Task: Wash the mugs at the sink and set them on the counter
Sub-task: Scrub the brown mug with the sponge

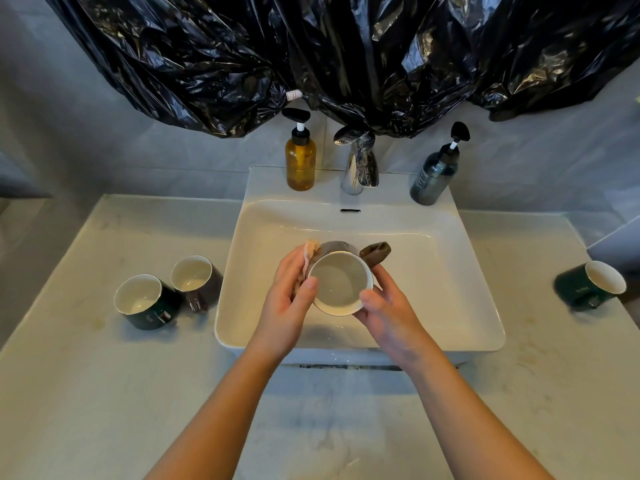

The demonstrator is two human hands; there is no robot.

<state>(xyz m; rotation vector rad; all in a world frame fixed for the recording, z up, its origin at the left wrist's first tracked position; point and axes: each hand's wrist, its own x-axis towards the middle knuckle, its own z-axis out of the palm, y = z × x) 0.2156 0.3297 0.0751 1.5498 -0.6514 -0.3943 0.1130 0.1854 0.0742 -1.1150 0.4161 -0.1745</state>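
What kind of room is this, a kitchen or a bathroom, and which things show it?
Probably a bathroom, not a kitchen: a white basin set on a pale counter, one chrome tap, and an amber pump bottle and a dark pump bottle on its back edge.

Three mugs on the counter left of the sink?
No, only two stand there: a dark green mug and a brown mug.
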